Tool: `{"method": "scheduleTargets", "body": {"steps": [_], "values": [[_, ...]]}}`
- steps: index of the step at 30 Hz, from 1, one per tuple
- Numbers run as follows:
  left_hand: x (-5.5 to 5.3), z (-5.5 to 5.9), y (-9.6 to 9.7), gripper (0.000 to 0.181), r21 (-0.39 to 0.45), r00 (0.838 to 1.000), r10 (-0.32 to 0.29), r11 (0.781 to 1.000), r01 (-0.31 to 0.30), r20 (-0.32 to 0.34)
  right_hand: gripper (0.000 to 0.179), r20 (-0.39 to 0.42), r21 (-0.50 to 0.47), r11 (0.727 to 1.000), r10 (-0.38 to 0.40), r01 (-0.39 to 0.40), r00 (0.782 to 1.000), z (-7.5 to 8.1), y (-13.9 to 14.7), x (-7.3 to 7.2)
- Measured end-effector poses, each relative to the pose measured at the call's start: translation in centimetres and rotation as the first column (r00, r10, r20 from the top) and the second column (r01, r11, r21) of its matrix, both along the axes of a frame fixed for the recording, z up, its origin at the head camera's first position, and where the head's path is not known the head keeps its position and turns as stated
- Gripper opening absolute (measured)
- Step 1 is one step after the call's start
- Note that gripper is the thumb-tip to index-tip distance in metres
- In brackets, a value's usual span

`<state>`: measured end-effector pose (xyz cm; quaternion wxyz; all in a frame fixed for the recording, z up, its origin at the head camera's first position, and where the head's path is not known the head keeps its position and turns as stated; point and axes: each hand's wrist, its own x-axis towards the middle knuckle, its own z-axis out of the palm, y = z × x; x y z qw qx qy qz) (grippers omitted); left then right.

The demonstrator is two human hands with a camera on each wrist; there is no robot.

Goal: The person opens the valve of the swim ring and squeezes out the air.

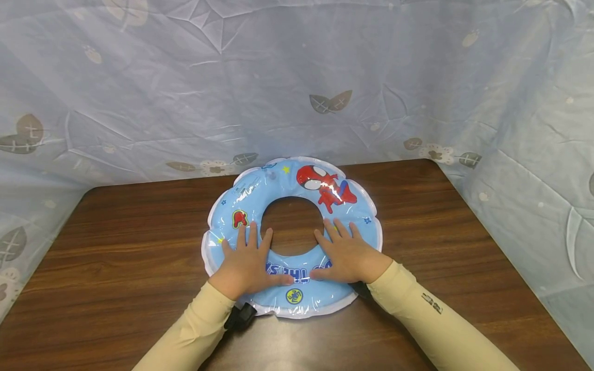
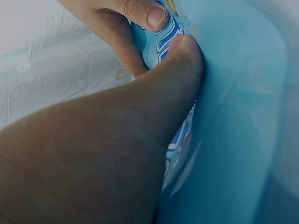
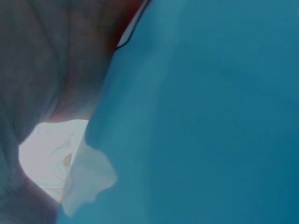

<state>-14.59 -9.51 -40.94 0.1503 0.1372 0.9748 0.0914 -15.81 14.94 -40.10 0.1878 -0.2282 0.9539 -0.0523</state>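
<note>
An inflated blue swim ring [image 1: 306, 304] with a white scalloped edge lies flat on the brown wooden table, with a red cartoon figure, stars and lettering printed on it. My left hand [image 1: 246, 268] rests on the near left of the ring, fingers spread and pointing away. On the near right lies my right hand [image 1: 350, 257], also with fingers spread. Both thumbs point inward across the lettering. In the left wrist view, the left hand [image 2: 107, 135] presses against the blue plastic [image 2: 233, 112]. Blue plastic [image 3: 201, 121] fills most of the right wrist view beside the right hand [image 3: 56, 56].
The wooden table [image 1: 125, 247] extends to both sides of the ring. Behind it and along the sides hangs a pale grey-blue curtain [image 1: 278, 77] with leaf prints. A black wrist device [image 1: 240, 315] sits under the left sleeve's cuff, near the ring's front edge.
</note>
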Motion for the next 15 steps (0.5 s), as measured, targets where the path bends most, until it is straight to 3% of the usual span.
{"method": "scheduleTargets", "body": {"steps": [15], "values": [[0.01,0.09,0.03,0.119,-0.005,1.0,0.0,1.0,0.0,0.001,0.098,0.001,-0.005,1.0,-0.004,0.004,1.0,0.03,-0.08,0.03]]}}
